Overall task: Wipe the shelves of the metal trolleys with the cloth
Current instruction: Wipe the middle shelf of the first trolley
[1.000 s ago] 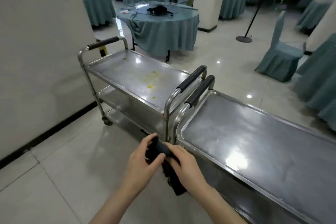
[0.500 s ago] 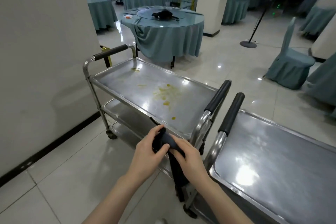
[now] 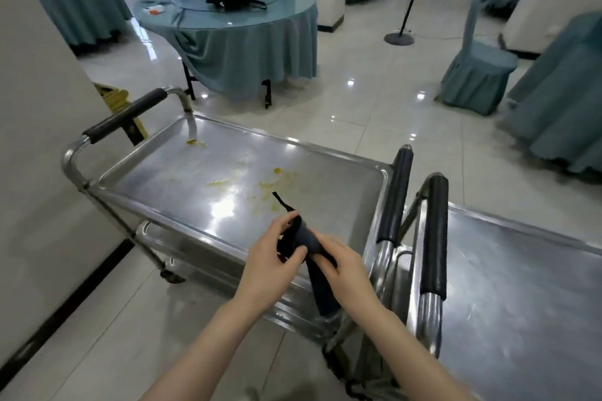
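Holding a dark cloth (image 3: 304,239) bunched between them, both hands hover above the near edge of the left trolley's top shelf (image 3: 169,185). The left hand (image 3: 270,267) pinches the cloth's upper end between thumb and curled fingers. The right hand (image 3: 345,273) has its fingers curled round the middle, and the rest of the cloth hangs down past the shelf rim. A thin strip of cloth sticks up above the left hand. This top shelf is a shallow metal tray with yellow smears (image 3: 270,187) near its middle and a yellow bit at the far corner. A lower shelf (image 3: 153,234) shows beneath; its contents cannot be made out. The second trolley (image 3: 521,286) stands just beside it on the right, its tray showing dull, streaked metal.
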